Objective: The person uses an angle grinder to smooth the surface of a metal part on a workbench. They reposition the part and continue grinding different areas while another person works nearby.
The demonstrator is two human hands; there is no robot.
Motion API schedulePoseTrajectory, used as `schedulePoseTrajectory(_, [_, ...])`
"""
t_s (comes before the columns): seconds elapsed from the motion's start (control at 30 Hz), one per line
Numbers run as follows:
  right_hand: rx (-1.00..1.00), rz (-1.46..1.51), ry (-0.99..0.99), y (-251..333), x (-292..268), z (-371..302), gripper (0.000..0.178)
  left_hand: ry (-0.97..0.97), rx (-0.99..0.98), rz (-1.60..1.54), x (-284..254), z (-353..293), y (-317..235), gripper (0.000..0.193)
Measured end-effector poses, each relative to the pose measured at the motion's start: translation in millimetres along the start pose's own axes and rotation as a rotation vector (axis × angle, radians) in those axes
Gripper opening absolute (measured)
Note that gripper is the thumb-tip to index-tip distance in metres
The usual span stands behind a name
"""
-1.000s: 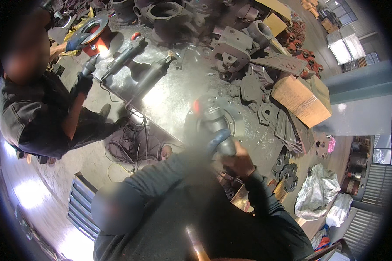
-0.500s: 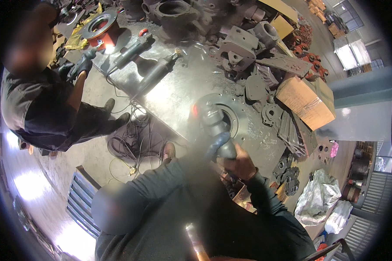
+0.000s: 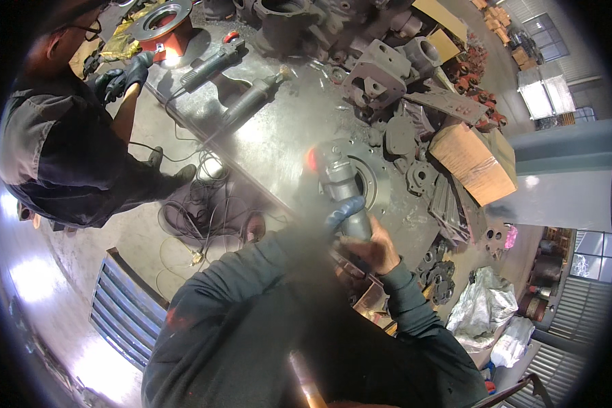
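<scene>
A grey angle grinder [image 3: 338, 178] is held in both my hands over a round metal flange [image 3: 377, 178] on the metal bench. My left hand [image 3: 347, 208], in a blue glove, wraps round the grinder's body. Behind it my right hand [image 3: 379, 249] is closed round the rear end of the grinder. A reddish disc edge [image 3: 312, 158] shows at the tool's head, above the flange's left rim. A dark blur hides part of my left wrist and the flange's near left side. Whether the disc touches the flange, I cannot tell.
Two more grinders [image 3: 214, 66] lie on the bench [image 3: 279, 143] at the far left. Grey castings [image 3: 381, 71] and a cardboard box [image 3: 474, 163] stand to the right. A co-worker [image 3: 68, 149] at the left handles a red flanged part [image 3: 170, 42]. Cables [image 3: 200, 211] lie tangled on the floor.
The grinder's head has shifted a little away from me, toward the flange's far left rim. Both hands keep their grip. The whole view has moved slightly.
</scene>
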State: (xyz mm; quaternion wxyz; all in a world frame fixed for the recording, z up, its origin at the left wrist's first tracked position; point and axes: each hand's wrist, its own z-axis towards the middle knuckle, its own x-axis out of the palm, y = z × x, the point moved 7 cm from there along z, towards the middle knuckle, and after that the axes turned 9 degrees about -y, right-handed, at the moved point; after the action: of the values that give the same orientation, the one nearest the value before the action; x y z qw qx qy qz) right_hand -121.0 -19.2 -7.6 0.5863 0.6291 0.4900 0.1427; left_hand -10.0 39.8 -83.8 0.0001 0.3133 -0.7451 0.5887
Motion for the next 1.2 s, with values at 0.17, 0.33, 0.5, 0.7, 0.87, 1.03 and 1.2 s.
schedulePoseTrajectory(0.17, [0.205, -0.144, -0.017, -3.5, 16.0, -19.6, 0.056, 0.138, 0.031, -0.157, -9.9, -21.1, 9.9, 0.042])
schedulePoseTrajectory(0.33, [0.338, -0.167, -0.068, -9.3, 29.4, -28.8, 0.053, 0.141, 0.114, -0.160, -15.1, -27.4, 6.9, 0.040])
schedulePoseTrajectory(0.5, [0.319, 0.022, -0.091, -16.4, 44.9, -58.0, 0.069, 0.200, 0.081, -0.626, -11.9, -42.5, -13.1, 0.033])
schedulePoseTrajectory(0.7, [0.374, -0.291, -0.117, -25.8, 47.5, -71.6, 0.087, 0.351, 0.171, -0.142, -24.0, -64.4, -5.5, 0.032])
schedulePoseTrajectory(0.87, [-0.118, -0.693, -0.083, 14.3, 50.1, -64.0, 0.077, 0.246, 0.279, -0.060, -17.5, -66.7, 3.9, 0.031])
schedulePoseTrajectory(1.03, [0.204, -0.186, -0.009, -4.8, 35.7, -75.8, 0.063, 0.130, 0.103, -0.290, -8.2, -74.1, 17.0, 0.025])
schedulePoseTrajectory(1.2, [0.049, -0.052, -0.041, -17.8, 31.4, -89.0, 0.061, 0.090, 0.024, -0.326, -1.0, -84.9, 57.0, 0.023])
